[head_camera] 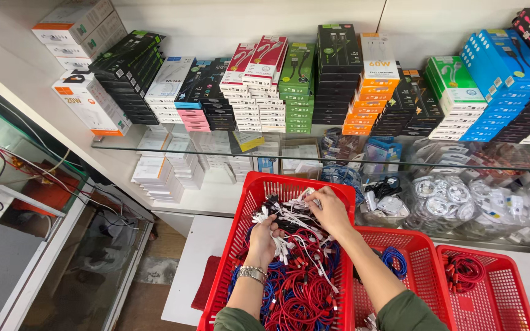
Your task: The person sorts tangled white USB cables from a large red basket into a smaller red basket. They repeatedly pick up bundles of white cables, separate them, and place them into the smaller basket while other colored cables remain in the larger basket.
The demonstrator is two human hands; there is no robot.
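Both my hands are inside a red plastic basket [248,211] full of tangled red, blue, white and black cables [299,288]. My left hand [264,238], with a metal watch at the wrist, is closed around a bunch of white cable ends [280,245]. My right hand [328,210] pinches at white and black cable ends [294,216] near the top of the pile. The two hands are close together over the basket's far half.
Two more red baskets [427,270] [510,288] with cable coils stand to the right. A glass shelf [173,147] carries stacks of boxed cables; bagged cables [455,196] lie below it. A glass counter [50,202] is at left.
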